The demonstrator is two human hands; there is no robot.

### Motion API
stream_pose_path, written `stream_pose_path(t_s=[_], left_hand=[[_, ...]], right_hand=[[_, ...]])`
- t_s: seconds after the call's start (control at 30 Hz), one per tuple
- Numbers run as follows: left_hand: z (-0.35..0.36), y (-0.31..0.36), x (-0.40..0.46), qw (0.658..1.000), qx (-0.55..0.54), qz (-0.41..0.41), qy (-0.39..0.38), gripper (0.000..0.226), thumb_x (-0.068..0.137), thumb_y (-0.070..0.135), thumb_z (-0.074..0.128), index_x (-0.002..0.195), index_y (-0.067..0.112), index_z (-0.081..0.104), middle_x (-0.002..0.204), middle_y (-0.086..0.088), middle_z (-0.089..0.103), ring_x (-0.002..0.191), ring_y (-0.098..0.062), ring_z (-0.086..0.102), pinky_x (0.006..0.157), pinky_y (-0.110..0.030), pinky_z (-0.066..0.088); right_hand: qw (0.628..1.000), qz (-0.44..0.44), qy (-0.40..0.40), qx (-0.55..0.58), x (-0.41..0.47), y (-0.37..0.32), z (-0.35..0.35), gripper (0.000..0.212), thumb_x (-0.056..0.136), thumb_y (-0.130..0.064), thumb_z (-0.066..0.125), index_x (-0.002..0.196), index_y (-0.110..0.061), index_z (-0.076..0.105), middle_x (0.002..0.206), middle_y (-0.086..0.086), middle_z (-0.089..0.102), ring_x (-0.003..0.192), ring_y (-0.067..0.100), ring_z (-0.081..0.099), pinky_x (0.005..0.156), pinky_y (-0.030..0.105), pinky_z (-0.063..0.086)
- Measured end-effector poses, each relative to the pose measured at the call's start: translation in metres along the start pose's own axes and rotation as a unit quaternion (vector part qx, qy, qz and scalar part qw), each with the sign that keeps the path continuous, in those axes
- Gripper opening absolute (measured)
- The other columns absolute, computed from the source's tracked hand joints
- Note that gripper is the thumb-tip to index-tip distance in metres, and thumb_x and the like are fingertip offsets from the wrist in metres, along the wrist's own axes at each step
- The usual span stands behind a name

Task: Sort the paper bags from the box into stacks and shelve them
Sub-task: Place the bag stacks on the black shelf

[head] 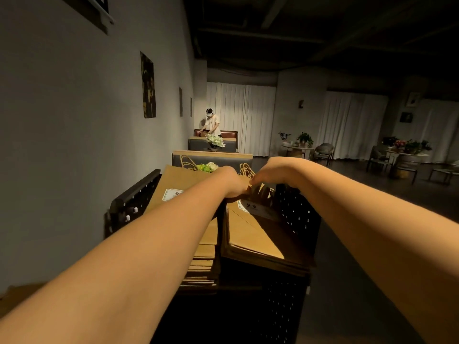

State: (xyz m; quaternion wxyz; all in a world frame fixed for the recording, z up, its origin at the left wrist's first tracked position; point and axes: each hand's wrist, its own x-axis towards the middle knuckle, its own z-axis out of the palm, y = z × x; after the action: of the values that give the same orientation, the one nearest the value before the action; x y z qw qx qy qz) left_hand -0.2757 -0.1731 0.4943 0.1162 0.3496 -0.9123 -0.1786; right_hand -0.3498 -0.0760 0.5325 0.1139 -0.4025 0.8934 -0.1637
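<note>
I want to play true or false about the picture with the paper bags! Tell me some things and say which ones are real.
1. Two stacks of brown paper bags sit side by side, the left stack and the right stack. True.
2. Both hands, the left hand and the right hand, reach to the far end of the bags. True.
3. The bags are bright blue. False: they are brown.
4. The rack holding the bags is white. False: it is black with small holes.
5. Another person stands far back by the wall. True.
</note>
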Motion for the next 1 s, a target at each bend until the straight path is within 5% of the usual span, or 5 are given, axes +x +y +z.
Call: stream_pose_path(t_s=[0.2, 0.37, 0.53, 0.67, 1.0], left_hand=[[-0.001, 0.000, -0.004, 0.991, 0.039, 0.058, 0.116, 0.043, 0.091, 0.017, 0.061, 0.133, 0.010, 0.052, 0.120, -0.009, 0.061, 0.104, -0.025, 0.060, 0.072, -0.028, 0.044], [-0.021, -0.011, -0.025, 0.991, 0.106, 0.064, 0.055, 0.036, 0.092, 0.011, 0.057, 0.128, 0.012, 0.060, 0.122, -0.009, 0.063, 0.108, -0.026, 0.061, 0.086, -0.034, 0.051], [-0.030, -0.034, -0.060, 0.976, 0.209, 0.063, -0.024, 0.025, 0.095, 0.013, 0.052, 0.118, 0.008, 0.060, 0.097, -0.008, 0.056, 0.089, -0.022, 0.054, 0.075, -0.030, 0.045], [-0.025, -0.053, -0.075, 0.975, 0.200, 0.051, -0.084, 0.036, 0.096, 0.014, 0.048, 0.131, 0.011, 0.055, 0.120, -0.012, 0.059, 0.104, -0.025, 0.054, 0.082, -0.030, 0.044], [-0.018, -0.065, -0.091, 0.972, 0.185, 0.067, -0.125, 0.046, 0.104, 0.028, 0.037, 0.148, 0.016, 0.036, 0.149, -0.010, 0.041, 0.134, -0.028, 0.040, 0.108, -0.037, 0.033]], right_hand=[[0.991, -0.043, 0.079, -0.102, -0.006, -0.009, 0.002, 0.031, 0.093, -0.025, 0.058, 0.117, -0.005, 0.059, 0.100, 0.011, 0.058, 0.092, 0.021, 0.057, 0.074, 0.026, 0.044], [0.964, -0.125, 0.144, -0.188, -0.019, -0.028, 0.011, 0.026, 0.094, -0.016, 0.052, 0.115, -0.006, 0.063, 0.090, 0.007, 0.057, 0.083, 0.019, 0.053, 0.070, 0.026, 0.043], [0.975, -0.136, 0.001, -0.174, -0.037, -0.052, 0.042, 0.029, 0.097, -0.015, 0.051, 0.123, -0.006, 0.059, 0.103, 0.008, 0.056, 0.093, 0.020, 0.051, 0.079, 0.028, 0.042], [0.977, -0.092, -0.107, -0.161, -0.050, -0.060, 0.068, 0.032, 0.099, -0.021, 0.049, 0.129, -0.009, 0.052, 0.091, 0.005, 0.053, 0.084, 0.017, 0.052, 0.076, 0.027, 0.042], [0.968, -0.061, -0.088, -0.227, -0.058, -0.054, 0.084, 0.037, 0.098, -0.025, 0.049, 0.133, -0.015, 0.051, 0.107, 0.007, 0.053, 0.097, 0.020, 0.053, 0.087, 0.031, 0.046]])
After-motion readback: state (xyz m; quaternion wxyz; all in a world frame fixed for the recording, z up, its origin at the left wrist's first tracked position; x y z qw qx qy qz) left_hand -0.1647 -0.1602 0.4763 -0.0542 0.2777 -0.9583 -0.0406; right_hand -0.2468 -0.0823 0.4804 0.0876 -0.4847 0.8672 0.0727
